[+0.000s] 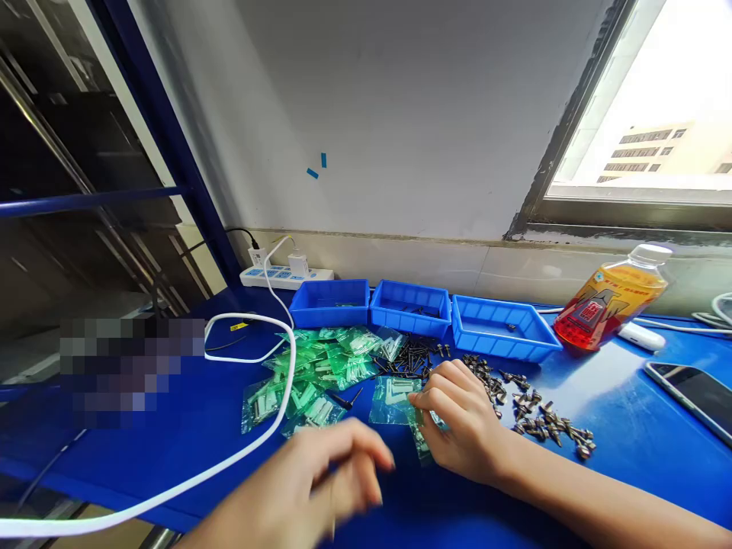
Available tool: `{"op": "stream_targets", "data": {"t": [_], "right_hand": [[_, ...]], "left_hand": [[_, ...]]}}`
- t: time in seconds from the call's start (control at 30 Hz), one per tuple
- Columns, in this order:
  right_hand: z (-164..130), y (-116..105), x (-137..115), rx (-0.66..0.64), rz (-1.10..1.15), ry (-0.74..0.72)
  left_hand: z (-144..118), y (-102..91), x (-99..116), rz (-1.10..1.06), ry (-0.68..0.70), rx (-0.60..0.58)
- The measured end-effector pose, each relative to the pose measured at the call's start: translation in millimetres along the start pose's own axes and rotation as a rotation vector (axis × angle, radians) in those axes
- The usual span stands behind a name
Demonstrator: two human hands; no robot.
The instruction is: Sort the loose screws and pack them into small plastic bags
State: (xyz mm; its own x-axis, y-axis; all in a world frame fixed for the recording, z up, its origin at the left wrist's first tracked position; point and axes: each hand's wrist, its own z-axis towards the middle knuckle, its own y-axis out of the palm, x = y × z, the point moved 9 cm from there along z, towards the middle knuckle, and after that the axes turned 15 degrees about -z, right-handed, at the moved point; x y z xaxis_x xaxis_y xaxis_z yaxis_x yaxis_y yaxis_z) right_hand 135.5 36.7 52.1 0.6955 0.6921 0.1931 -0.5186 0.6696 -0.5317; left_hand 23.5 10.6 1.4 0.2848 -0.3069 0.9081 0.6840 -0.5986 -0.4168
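The blue tabletop (629, 427) is stretching out under both hands, running past the right hand toward a smartphone (695, 393) and an orange drink bottle (611, 301) lying tilted beyond it. Three blue bins (497, 328) are sitting in a row just beyond the right hand's fingertips, looking nearly empty apart from a few small parts, so most of the sorting seems to be waiting. A white cable (274, 427) is looping across the table to the left of the left hand.

A heap of green-tinted plastic bags (320, 366) is lying ahead of the left hand, with black screws (412, 354) between that heap and the bins, and silver screws (537, 415) trailing off to the right of the right hand.

The right hand (463, 427) is pinching a small clear bag (420, 435), fingers closed on its upper edge, with another bag (392, 396) lying flat just beside it. The left hand (320, 480) is blurred, fingers loosely curled and apparently holding nothing. Bare room is lying nearer the body, between the hands and the table's near edge.
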Motion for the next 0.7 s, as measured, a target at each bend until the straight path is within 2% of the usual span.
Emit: {"op": "stream_targets", "data": {"t": [0.03, 0.1, 0.2, 0.37, 0.43, 0.57, 0.7], "right_hand": [[0, -2, 0, 0.016, -0.005, -0.001], [-1, -3, -1, 0.024, -0.009, -0.016], [-1, -4, -1, 0.026, -0.037, -0.024], [3, -8, 12, 0.057, -0.105, 0.049], [6, -10, 13, 0.046, -0.126, 0.029], [10, -3, 14, -0.091, -0.111, 0.028], [8, 6, 26, -0.215, 0.135, 0.275]], "left_hand": [[10, -19.2, -12, -0.164, -0.134, 0.123], [30, -35.4, -30, -0.436, -0.329, 0.227], [59, -35.9, -38, -0.628, -0.410, 0.209], [83, -22.0, -40, -0.730, -0.430, 0.064], [87, -23.2, -38, -0.781, -0.392, 0.077], [91, -45.0, -29, -0.714, -0.191, 0.257], [88, -64.0, -17, -0.550, 0.024, 0.407]]}}
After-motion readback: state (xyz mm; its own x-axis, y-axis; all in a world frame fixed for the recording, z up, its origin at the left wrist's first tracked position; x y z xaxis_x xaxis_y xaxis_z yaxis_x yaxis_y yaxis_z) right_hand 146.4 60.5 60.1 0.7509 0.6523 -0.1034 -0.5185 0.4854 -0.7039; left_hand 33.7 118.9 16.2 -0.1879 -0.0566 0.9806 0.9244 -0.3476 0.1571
